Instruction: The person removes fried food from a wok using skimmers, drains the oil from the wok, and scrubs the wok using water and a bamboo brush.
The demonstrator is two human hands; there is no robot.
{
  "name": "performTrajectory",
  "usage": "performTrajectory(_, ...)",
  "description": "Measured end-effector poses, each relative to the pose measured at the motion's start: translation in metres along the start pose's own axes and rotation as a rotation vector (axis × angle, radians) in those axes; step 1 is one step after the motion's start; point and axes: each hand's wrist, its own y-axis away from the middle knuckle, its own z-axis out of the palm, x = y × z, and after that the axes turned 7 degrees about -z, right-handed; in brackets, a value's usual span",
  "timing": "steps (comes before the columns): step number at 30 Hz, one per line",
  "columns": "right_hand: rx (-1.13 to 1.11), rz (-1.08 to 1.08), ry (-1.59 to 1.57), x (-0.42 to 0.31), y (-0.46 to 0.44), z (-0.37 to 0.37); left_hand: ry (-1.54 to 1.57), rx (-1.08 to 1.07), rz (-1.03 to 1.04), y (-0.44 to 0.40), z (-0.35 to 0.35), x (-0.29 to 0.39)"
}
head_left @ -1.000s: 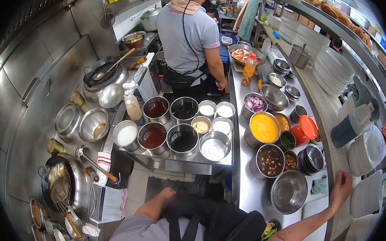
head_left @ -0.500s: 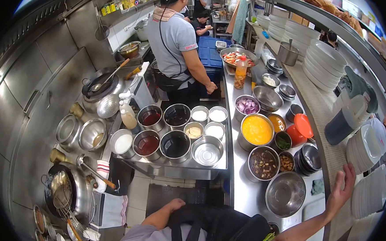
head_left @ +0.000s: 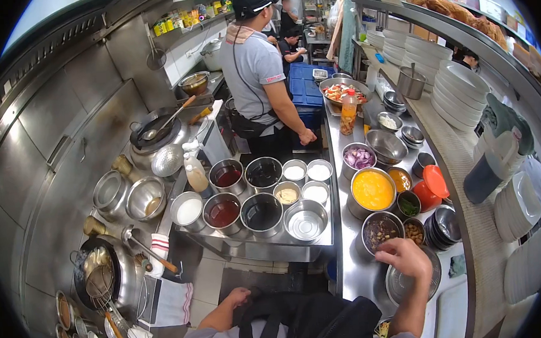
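I find the right bare hand (head_left: 405, 257) above the steel counter (head_left: 349, 266), its bent fingers directed at the near rim of a round stainless-steel pot of dark brown sauce with pale pieces (head_left: 363, 242). From my remote position I cannot tell whether they touch that rim or hold anything. The pot stands upright on the counter, just beside a taller round steel pot of bright yellow liquid (head_left: 358, 209). The wrist covers part of a round perforated steel colander (head_left: 399, 285), located on the near side of the brown sauce. I record the left bare hand (head_left: 238, 296) in front of the black cloth apron (head_left: 304, 315), well apart from the counter, fingers folded inward; I cannot tell whether they enclose anything. A co-worker in a grey short-sleeved shirt (head_left: 255, 71) stands beyond the steel trolley (head_left: 269, 251), one arm lowered.
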Motion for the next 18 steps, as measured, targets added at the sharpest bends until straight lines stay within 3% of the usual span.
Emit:
performTrajectory(5,-0.035,-0.169,-0.054,-0.012,-0.063,0.026,0.083,0.035,-0.034,0.015,-0.004,-0.047)
performTrajectory(8,-0.161,-0.132,0.056,-0.020,-0.083,0.025,0.139,0.059,-0.047,0.027,0.001,-0.065)
performTrajectory(11,-0.060,-0.197,0.005,-0.023,-0.096,0.011,0.284,-0.031,0.059,0.022,0.007,-0.085)
performTrajectory(16,0.439,-0.335,0.087,-0.009,-0.111,-0.041,0.208,0.049,0.068,0.022,0.032,-0.101)
performTrajectory(18,0.651,-0.284,0.192,-0.038,-0.104,-0.069,0.048,0.148,0.214,0.005,0.031,-0.112)
